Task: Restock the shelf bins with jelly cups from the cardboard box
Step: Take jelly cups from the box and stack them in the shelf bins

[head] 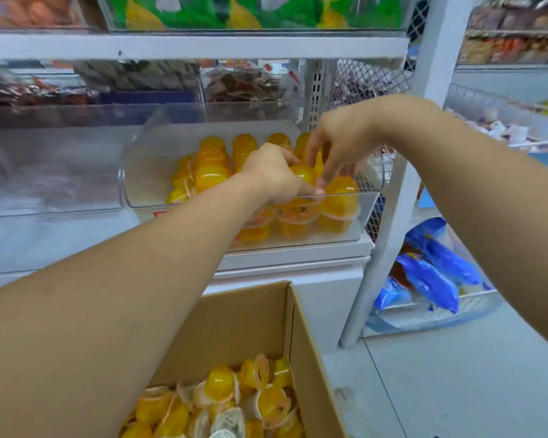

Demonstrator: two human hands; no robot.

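We are finding no readable text. The lids of the cups point(222, 403) in the box point(247, 314) are showing print too blurred to read. The red tag point(160, 213) under the bin point(366, 216) and the blue bags point(437, 267) are carrying marks we cannot make out.

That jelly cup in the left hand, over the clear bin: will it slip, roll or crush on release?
The jelly cup looks glossy and domed, so probably slippery and apt to roll or tip on the uneven pile in the clear bin. Its thin plastic likely dents under a hard squeeze; the left hand grips it from the side.
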